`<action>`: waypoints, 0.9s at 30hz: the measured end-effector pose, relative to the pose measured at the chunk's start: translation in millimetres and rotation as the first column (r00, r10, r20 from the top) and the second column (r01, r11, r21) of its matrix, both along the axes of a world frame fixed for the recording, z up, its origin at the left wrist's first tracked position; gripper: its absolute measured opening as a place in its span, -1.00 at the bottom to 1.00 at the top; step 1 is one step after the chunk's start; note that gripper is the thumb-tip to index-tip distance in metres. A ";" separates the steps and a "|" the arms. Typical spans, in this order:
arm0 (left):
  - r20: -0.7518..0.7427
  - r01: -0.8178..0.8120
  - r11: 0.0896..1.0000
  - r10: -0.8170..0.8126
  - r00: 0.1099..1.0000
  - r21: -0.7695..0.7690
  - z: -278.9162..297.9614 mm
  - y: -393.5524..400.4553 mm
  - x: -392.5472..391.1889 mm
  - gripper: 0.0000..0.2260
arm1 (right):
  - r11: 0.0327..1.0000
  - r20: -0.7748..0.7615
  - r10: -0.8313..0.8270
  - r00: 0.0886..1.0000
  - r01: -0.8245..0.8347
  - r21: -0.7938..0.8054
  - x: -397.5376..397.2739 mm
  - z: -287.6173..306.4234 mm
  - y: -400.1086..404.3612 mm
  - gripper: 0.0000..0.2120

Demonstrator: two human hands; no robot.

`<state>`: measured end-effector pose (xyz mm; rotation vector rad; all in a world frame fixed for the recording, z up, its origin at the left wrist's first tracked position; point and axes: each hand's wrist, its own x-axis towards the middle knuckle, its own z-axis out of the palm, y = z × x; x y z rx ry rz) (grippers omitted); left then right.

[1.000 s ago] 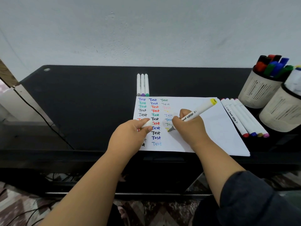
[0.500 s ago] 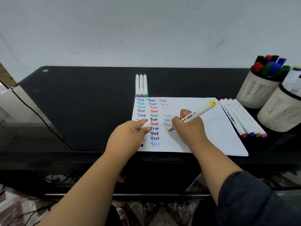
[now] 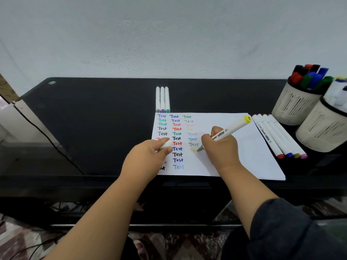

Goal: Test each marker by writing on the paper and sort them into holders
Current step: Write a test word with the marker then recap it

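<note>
**A:** While the right hand grips the yellow-capped marker, how much of the writing can you read?

**B:** Its tip touches the sheet of paper at a yellow word in the third column, and only the first strokes show; the rest sits under the tip and knuckles. The pink and pale yellow words higher in that column are too faint to read properly.

**A:** And the left hand?

**B:** It rests on the paper's left part, fingers pinching a small white cap. It covers several words in the first column; a red scrap and a black fragment peek out around it.

**A:** Where are the other markers?

**B:** Three white markers lie side by side on the black surface, just beyond the paper's far edge, with grey, purple and green ends towards the sheet. Four more markers lie just beside its right edge, ends red, blue, ochre and pink.

**A:** The holders?

**B:** Two pale slotted cups at the right. The far holder has markers with black, red, blue and green caps. The near holder is cut off by the frame edge; white markers stand in it, blurred, so I cannot count them.

**A:** Anything below?

**B:** A dark sleeve on the right arm, and a cable at the left.
</note>
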<state>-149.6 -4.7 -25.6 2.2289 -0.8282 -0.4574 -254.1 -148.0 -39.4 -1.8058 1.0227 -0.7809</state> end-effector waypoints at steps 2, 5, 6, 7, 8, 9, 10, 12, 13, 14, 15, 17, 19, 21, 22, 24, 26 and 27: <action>0.001 0.001 1.000 -0.001 1.000 -0.002 -0.3 0.1 0.2 -0.66 | 1.000 0.007 -0.020 1.000 0.020 -0.009 0.4 -0.3 -0.1 -0.64; 0.004 0.007 1.000 -0.007 1.000 -0.005 -0.7 0.2 -0.1 -0.66 | 0.999 0.021 -0.034 0.999 0.035 -0.006 0.2 0.5 -0.4 -0.64; 0.007 0.009 1.000 -0.009 1.000 -0.005 -0.5 0.3 0.2 -0.67 | 0.999 0.026 -0.032 0.999 0.032 -0.001 0.1 1.3 -0.3 -0.64; 0.009 0.011 1.000 -0.011 1.000 -0.004 -0.6 0.5 0.4 -0.67 | 1.000 0.026 -0.026 0.999 0.026 0.003 0.0 1.8 0.0 -0.64; 0.009 0.014 1.000 -0.014 1.000 -0.005 -0.3 0.2 0.4 -0.67 | 1.000 0.024 -0.019 1.000 0.019 0.005 -0.4 2.4 0.2 -0.64; 0.007 0.017 1.000 -0.017 1.000 -0.008 -0.2 0.1 0.5 -0.67 | 1.000 0.025 -0.014 1.000 0.014 0.010 -0.4 2.7 0.5 -0.64; 0.005 0.019 1.000 -0.019 1.000 -0.012 -0.3 -0.1 0.8 -0.67 | 1.000 0.031 -0.009 0.999 0.008 0.021 -0.5 2.7 0.5 -0.63; -0.002 0.023 1.000 -0.023 1.000 -0.018 -0.3 0.2 1.1 -0.69 | 0.999 0.045 -0.014 0.999 0.012 0.042 -1.0 2.2 0.3 -0.63; -0.007 0.025 0.999 -0.025 1.000 -0.025 -0.4 0.7 1.3 -0.70 | 0.998 0.062 -0.029 0.998 0.025 0.058 -1.4 2.4 -0.7 -0.64; -0.015 0.027 0.999 -0.028 1.000 -0.033 -0.8 1.3 1.8 -0.70 | 0.995 0.098 -0.055 0.994 0.047 0.091 -1.9 3.2 -2.4 -0.66; -0.028 0.027 0.999 -0.028 0.999 -0.045 -1.0 2.2 2.5 -0.71 | 0.987 0.147 -0.091 0.985 0.070 0.143 -2.1 4.6 -4.4 -0.67; -0.076 0.015 0.997 -0.021 0.997 -0.082 -0.3 3.9 3.5 -0.72 | 0.961 0.249 -0.141 0.958 0.072 0.269 -3.0 9.7 -7.7 -0.70; -0.147 0.000 0.992 -0.018 0.989 -0.124 1.4 4.7 3.7 -0.73 | 0.934 0.368 -0.112 0.923 -0.029 0.357 -3.4 15.1 -7.4 -0.67; -0.228 0.007 0.987 -0.045 0.973 -0.164 3.4 5.1 2.5 -0.73 | 0.914 0.456 -0.025 0.889 -0.164 0.370 -3.8 19.4 -2.8 -0.64; -0.262 0.019 0.984 -0.065 0.963 -0.176 4.9 5.2 1.0 -0.72 | 0.910 0.472 0.019 0.881 -0.211 0.357 -4.0 20.5 0.1 -0.63; -0.303 0.042 0.981 -0.100 0.948 -0.192 7.6 5.7 -1.2 -0.71 | 0.908 0.473 0.089 0.876 -0.267 0.323 -4.4 22.0 5.4 -0.62; -0.329 0.056 0.974 -0.129 0.936 -0.220 9.6 5.6 -2.6 -0.70 | 0.907 0.471 0.129 0.873 -0.296 0.300 -5.0 22.9 8.9 -0.60; -0.335 0.065 0.971 -0.143 0.931 -0.231 10.6 5.7 -3.4 -0.71 | 0.906 0.468 0.141 0.873 -0.304 0.294 -5.2 23.4 10.3 -0.60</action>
